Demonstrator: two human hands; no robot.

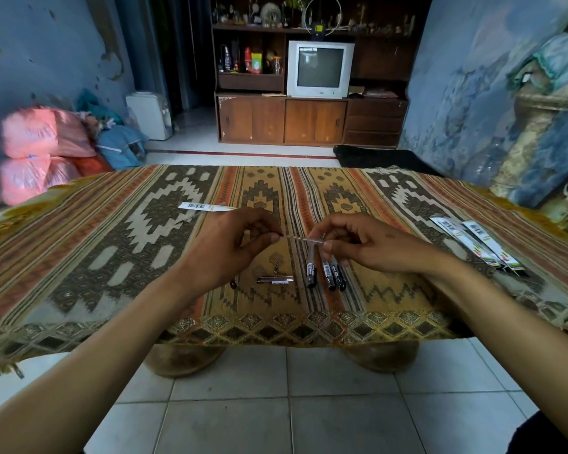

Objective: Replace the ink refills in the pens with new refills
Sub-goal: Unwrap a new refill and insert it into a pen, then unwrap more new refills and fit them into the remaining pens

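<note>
Left hand [230, 247] and right hand [358, 244] raised just above the surface [112, 257], each pinching one end of a thin clear refill [300, 238] stretched level between the fingertips. Three dark slim pens [325, 271] with white label bands lying side by side on the cloth directly below the right hand. Short clear barrel piece [274, 280] with metallic glint lying crosswise under the gap between the hands; small dark bit [233, 284] just below the left hand. Flat white refill packets [476, 244] with barcodes fanned out well right of the right hand; one more flat packet [204, 207] just beyond the left hand. Woven cloth, geometric diamond pattern, orange-brown stripes, coarse texture.
</note>
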